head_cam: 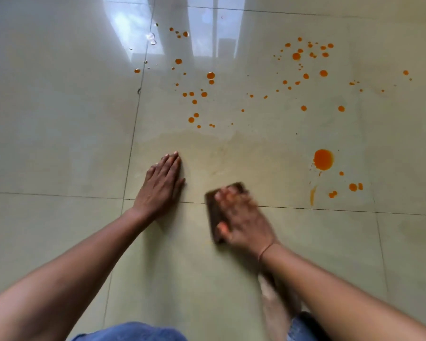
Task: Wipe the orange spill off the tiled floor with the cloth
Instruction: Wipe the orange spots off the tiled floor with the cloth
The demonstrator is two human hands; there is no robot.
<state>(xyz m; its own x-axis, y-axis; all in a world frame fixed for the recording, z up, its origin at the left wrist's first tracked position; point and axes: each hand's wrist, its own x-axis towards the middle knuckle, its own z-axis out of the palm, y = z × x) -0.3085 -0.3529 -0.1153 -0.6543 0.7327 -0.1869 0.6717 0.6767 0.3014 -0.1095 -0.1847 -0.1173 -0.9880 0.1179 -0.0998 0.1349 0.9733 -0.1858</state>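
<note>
I see my right hand (241, 217), motion-blurred, pressing a dark brown cloth (213, 212) flat on the tiled floor (59, 119), fingers spread over it across a grout line. My left hand (161, 185) lies flat beside it, fingers together. The orange spill (323, 159) dots the tiles beyond, with 1 large drop to the right.
</note>
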